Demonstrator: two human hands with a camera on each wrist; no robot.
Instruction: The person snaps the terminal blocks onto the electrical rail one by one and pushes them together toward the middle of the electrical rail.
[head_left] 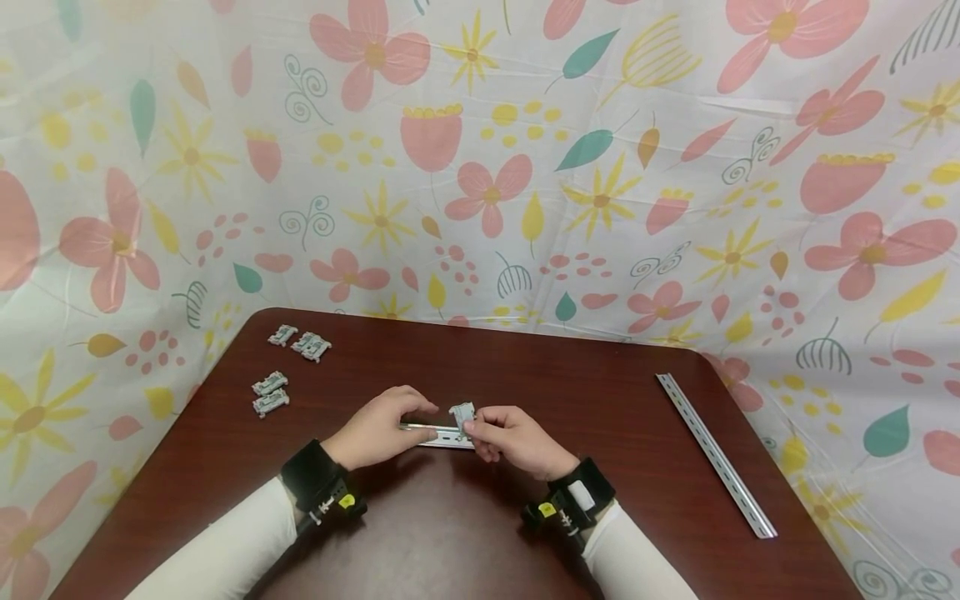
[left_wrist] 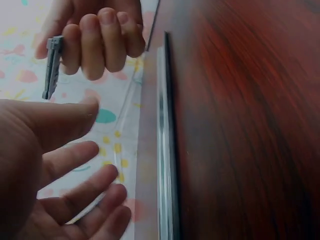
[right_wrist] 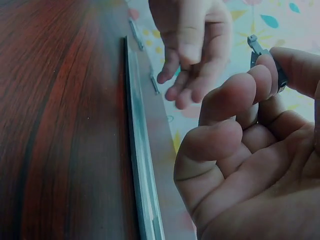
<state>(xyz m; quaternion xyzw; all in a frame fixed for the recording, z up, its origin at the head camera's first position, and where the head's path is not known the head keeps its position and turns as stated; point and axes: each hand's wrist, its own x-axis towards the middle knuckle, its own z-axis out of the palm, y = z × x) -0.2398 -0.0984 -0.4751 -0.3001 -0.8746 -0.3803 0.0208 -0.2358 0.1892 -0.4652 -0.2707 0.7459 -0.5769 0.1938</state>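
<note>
My right hand (head_left: pixel 521 442) pinches a small grey terminal block (head_left: pixel 462 412) between thumb and fingertips, its other fingers curled in. The block shows edge-on in the left wrist view, a thin grey piece (left_wrist: pixel 52 67); in the right wrist view fingers partly cover it. Below the hands lies a short slotted metal DIN rail (head_left: pixel 448 437), flat on the table. My left hand (head_left: pixel 382 427) hovers by the rail's left end, its fingers spread and relaxed with nothing between them. In the left wrist view a gap separates the left thumb (left_wrist: pixel 75 120) from the block.
Several more grey terminal blocks lie at the table's left, a group (head_left: pixel 311 346) near the back and a pair (head_left: pixel 270 403) closer in. A longer slotted rail (head_left: pixel 716 454) lies slanted on the right. Behind the dark table (head_left: pixel 465 350) hangs a flowered curtain (head_left: pixel 480 258).
</note>
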